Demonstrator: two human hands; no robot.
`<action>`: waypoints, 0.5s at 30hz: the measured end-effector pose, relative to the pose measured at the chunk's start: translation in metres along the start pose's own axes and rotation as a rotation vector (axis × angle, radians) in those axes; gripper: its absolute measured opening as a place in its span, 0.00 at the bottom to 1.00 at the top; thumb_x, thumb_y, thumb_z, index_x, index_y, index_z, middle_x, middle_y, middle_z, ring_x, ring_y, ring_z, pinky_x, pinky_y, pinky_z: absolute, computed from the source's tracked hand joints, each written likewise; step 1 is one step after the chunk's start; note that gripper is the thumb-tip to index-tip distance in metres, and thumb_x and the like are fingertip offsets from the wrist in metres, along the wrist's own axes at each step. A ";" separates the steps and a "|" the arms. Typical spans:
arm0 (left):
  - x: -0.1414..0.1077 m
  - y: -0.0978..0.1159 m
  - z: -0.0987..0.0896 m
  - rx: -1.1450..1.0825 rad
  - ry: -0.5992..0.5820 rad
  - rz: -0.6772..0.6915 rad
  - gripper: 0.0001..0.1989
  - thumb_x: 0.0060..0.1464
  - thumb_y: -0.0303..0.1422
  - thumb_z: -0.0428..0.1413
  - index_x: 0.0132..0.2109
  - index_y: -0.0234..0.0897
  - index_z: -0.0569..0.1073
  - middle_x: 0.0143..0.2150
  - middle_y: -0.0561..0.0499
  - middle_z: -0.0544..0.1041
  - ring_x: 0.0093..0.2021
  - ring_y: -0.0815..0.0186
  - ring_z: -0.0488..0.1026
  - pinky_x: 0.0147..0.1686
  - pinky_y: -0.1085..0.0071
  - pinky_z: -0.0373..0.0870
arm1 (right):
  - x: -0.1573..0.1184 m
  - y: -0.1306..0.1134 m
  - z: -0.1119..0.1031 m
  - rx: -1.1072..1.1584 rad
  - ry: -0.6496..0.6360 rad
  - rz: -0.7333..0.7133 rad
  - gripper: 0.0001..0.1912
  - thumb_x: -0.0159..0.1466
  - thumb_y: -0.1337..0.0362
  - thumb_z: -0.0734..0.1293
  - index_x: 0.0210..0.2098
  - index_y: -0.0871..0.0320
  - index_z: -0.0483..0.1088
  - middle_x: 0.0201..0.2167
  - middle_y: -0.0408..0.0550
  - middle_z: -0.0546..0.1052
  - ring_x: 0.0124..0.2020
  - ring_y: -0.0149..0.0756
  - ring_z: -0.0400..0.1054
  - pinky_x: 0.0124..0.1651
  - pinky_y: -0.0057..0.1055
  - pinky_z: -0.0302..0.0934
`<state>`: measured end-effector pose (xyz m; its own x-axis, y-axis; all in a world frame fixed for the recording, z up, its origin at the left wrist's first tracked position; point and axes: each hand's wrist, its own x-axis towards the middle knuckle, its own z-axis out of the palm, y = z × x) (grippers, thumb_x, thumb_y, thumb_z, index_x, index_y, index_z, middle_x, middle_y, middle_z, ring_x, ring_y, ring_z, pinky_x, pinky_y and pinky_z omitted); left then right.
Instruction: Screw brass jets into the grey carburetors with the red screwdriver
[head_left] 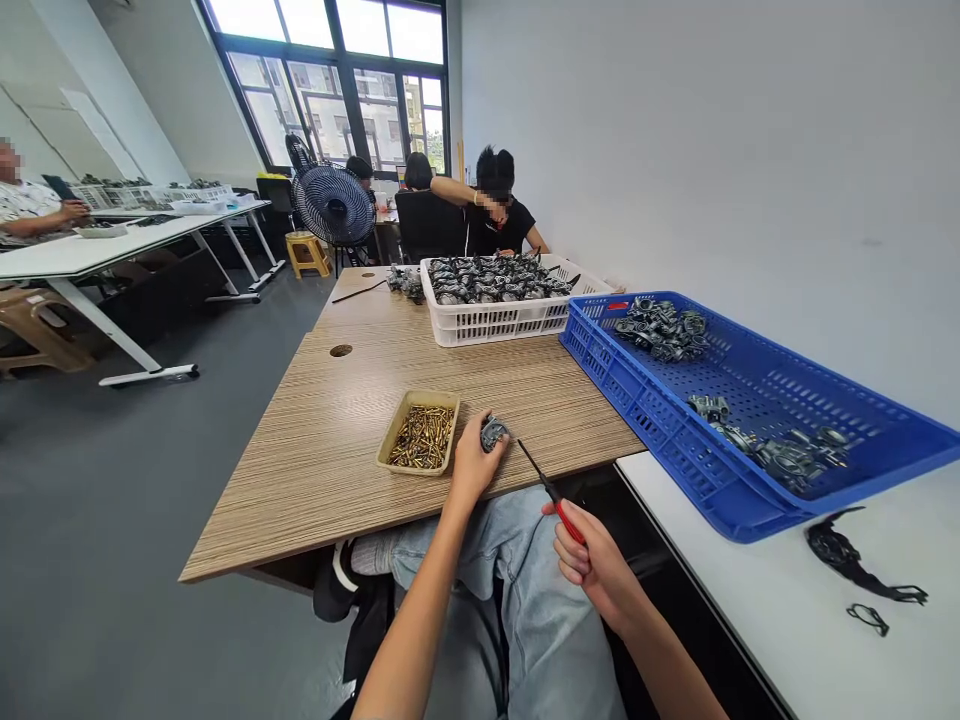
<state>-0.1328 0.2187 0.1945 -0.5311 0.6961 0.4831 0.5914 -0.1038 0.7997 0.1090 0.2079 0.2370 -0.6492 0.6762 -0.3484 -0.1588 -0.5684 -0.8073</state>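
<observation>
pointing forward-left, red-handled screwdriver (pixel 553 492)

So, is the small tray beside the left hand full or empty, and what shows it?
Well filled, not empty: brass-coloured pieces cover the floor of the small tray, though its far inner wall shows above them.

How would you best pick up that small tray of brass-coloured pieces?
Probably by the left wall of the tray, from the left: the left hand crowds its right side. The raised rim offers an edge to pinch, and the open top, holding loose brass-coloured pieces, suggests keeping it level.
</observation>
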 end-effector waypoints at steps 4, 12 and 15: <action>0.002 0.004 -0.002 0.014 0.020 -0.132 0.23 0.67 0.42 0.59 0.63 0.38 0.71 0.57 0.39 0.81 0.57 0.53 0.79 0.60 0.56 0.73 | -0.002 -0.001 -0.002 0.004 0.008 0.000 0.29 0.55 0.40 0.80 0.37 0.56 0.72 0.14 0.27 0.50 0.17 0.21 0.35 0.16 0.22 0.43; 0.005 -0.002 0.002 0.017 0.052 -0.164 0.18 0.71 0.45 0.51 0.51 0.36 0.78 0.53 0.38 0.83 0.55 0.53 0.79 0.60 0.55 0.71 | -0.004 -0.003 -0.001 -0.002 0.025 0.019 0.30 0.53 0.39 0.81 0.38 0.57 0.72 0.15 0.27 0.50 0.17 0.21 0.35 0.17 0.22 0.43; 0.006 -0.005 0.003 -0.012 0.093 -0.144 0.18 0.71 0.44 0.51 0.53 0.36 0.77 0.54 0.38 0.81 0.57 0.53 0.77 0.62 0.55 0.70 | -0.003 -0.004 0.000 -0.012 0.023 0.018 0.31 0.52 0.39 0.81 0.38 0.57 0.73 0.14 0.27 0.50 0.18 0.21 0.35 0.17 0.22 0.42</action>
<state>-0.1371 0.2252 0.1926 -0.6637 0.6359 0.3938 0.4981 -0.0169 0.8670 0.1117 0.2077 0.2410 -0.6347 0.6763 -0.3739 -0.1380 -0.5752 -0.8063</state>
